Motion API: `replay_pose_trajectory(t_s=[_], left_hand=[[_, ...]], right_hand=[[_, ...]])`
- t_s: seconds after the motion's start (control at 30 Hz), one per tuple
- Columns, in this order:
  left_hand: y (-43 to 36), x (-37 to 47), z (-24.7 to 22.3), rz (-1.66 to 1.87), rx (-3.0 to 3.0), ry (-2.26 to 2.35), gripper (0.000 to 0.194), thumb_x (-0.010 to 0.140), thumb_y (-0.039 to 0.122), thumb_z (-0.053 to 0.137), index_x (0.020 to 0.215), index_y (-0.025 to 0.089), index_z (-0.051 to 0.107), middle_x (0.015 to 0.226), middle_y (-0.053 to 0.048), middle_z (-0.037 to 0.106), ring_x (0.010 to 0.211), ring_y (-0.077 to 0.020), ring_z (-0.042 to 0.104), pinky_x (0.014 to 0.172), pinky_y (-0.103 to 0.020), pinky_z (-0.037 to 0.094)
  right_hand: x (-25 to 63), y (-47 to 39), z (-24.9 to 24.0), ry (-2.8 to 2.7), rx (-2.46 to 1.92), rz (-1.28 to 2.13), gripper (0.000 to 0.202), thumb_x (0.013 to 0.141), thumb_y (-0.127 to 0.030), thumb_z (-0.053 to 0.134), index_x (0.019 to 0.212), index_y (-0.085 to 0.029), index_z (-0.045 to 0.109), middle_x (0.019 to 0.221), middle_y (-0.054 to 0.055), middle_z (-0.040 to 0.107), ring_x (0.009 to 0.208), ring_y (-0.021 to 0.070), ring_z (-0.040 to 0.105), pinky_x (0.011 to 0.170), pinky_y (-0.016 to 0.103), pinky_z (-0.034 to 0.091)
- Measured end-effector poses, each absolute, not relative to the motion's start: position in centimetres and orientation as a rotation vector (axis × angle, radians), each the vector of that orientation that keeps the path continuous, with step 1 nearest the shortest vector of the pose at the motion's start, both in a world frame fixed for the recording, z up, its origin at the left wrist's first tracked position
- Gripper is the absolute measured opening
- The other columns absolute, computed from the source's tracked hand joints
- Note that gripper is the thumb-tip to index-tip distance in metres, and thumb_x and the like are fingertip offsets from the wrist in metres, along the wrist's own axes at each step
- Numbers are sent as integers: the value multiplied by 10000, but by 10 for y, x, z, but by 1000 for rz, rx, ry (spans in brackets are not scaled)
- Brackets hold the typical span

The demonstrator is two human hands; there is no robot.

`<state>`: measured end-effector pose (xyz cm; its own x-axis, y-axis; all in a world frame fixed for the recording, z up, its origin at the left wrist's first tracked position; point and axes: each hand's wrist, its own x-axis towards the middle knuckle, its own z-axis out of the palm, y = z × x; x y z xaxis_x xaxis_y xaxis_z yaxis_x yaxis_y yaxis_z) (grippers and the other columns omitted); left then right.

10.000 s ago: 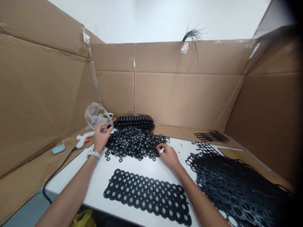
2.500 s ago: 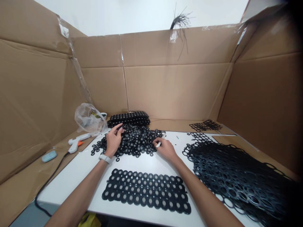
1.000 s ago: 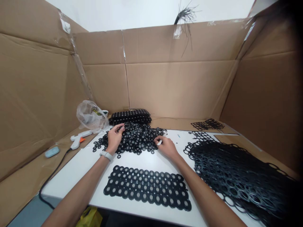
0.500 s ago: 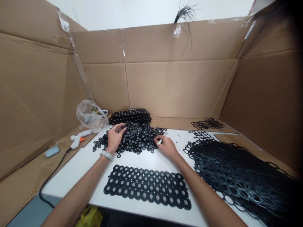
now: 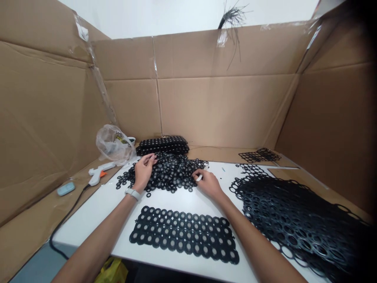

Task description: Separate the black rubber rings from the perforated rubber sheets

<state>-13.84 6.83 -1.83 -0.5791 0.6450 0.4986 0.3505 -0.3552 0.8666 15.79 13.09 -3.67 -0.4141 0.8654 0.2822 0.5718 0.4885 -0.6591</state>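
On the left lies a glue gun (image 5: 96,177); then the left hand (image 5: 143,174), fingertips pinched close, whether on anything I can't tell, beside heaped rings (image 5: 171,173), beyond a mat (image 5: 184,232); then the right hand (image 5: 208,183), gripping a white stick (image 5: 199,178).

White, flat table top (image 5: 88,216), well covered

Near the front edge lies flat a black rectangular mat of joined discs with pale round centres (image 5: 180,232). Behind it spreads a loose heap of small black rings (image 5: 171,173). The right part of the table top bears a large dark pile of black sheets with round holes (image 5: 288,216). Along the left side, a brown cardboard surface (image 5: 44,212) carries a pale blue rounded box (image 5: 66,189) and a white glue gun with orange trigger (image 5: 94,180). At the back, a thin black openwork sheet (image 5: 259,155) lies on a brown cardboard strip (image 5: 218,155).
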Motion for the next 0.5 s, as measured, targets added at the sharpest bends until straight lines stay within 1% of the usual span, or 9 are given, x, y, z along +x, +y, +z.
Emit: replay_pose_trajectory(t_s=[0.1,0.23,0.4,0.5], left_hand=[[67,-139,-17,2027,1319,1664,518,959,588,679,1174,122,747,1151,-172,802,951,-267,799,991,-458,626],[68,-140,-16,2021,1341,1711,504,988,586,628,1162,130,758,1104,-156,807,930,-259,792,974,-442,621],[69,-141,-19,2026,1341,1721,496,968,586,648,1150,142,774,1121,-151,805,949,-262,778,971,-430,612],[69,-142,-20,2025,1339,1716,496,936,577,688,1157,142,780,1141,-153,802,958,-268,776,967,-429,611]], right_hand=[[158,131,-37,-2128,-1180,633,241,931,-198,588,1023,-255,804,1102,12,798,966,208,705,828,254,454],[158,131,-37,-2129,-1182,625,235,930,-205,591,1017,-258,803,1089,10,798,951,206,701,818,254,452],[158,131,-37,-2131,-1175,627,241,930,-203,589,1026,-262,803,1096,9,797,978,209,704,830,254,454],[158,131,-37,-2137,-1182,626,239,930,-201,587,1019,-264,800,1084,3,797,954,203,702,827,254,452]])
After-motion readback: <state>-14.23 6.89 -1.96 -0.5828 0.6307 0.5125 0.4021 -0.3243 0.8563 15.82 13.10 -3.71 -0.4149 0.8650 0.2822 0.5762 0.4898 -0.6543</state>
